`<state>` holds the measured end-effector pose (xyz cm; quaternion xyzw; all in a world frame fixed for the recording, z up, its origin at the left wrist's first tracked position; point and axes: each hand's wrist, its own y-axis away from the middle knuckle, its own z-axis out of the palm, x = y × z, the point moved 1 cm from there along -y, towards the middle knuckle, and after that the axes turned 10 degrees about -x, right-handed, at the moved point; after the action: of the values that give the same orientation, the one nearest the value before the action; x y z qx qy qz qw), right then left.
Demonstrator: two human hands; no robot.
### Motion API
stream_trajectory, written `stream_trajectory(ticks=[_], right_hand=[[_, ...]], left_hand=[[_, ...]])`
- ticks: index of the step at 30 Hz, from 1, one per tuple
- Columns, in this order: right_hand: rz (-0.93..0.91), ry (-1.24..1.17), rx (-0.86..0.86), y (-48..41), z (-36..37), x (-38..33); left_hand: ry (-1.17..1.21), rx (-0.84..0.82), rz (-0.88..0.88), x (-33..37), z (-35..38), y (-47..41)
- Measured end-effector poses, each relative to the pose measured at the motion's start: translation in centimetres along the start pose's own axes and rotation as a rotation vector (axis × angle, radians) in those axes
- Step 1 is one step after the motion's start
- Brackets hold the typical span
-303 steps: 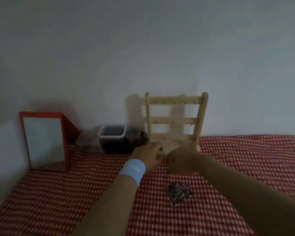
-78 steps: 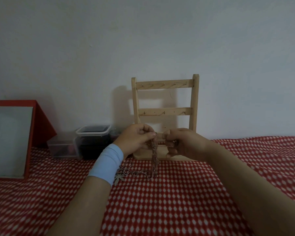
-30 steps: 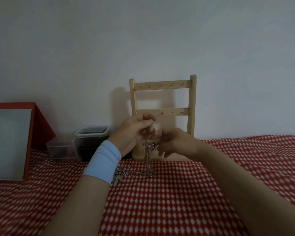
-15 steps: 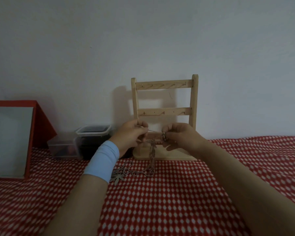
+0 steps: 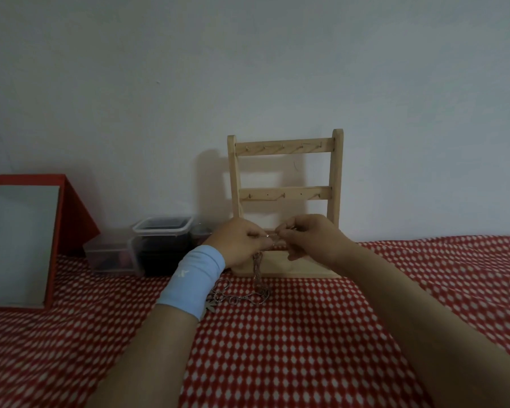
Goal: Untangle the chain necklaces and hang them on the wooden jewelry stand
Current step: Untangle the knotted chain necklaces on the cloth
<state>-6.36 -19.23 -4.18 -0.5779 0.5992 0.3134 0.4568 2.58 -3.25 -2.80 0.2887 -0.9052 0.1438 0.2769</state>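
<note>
Near the centre of the frame, the left hand [image 5: 238, 242] and the right hand [image 5: 309, 237] are raised close together, each pinching a part of the chain necklaces [image 5: 258, 278] between fingertips. The chains hang down from the pinch in a bunch and trail onto the red checked cloth [image 5: 292, 343], lying just left of centre beside the blue wristband [image 5: 190, 280]. Right behind the hands stands the wooden stand [image 5: 286, 198], its hooks bare. At the left sit a red-framed mirror [image 5: 18, 245] and plastic boxes [image 5: 147, 248]
</note>
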Motion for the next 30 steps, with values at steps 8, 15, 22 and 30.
stream_trajectory(ticks=[8, 15, 22, 30], right_hand=[[-0.031, -0.456, -0.067, 0.3, 0.3, -0.5], [-0.031, -0.593, 0.01, 0.0, -1.0, -0.6], [0.162, 0.317, 0.08, -0.2, -2.3, 0.5], [0.404, 0.93, -0.386, 0.3, -1.6, 1.7]], left_hand=[[0.316, -0.109, -0.026, -0.3, -0.1, 0.1], [0.995, -0.299, 0.088, -0.6, 1.4, 0.6], [0.137, -0.483, -0.235, -3.3, -0.2, 1.4], [0.056, -0.405, -0.094, -2.3, 0.6, 0.9]])
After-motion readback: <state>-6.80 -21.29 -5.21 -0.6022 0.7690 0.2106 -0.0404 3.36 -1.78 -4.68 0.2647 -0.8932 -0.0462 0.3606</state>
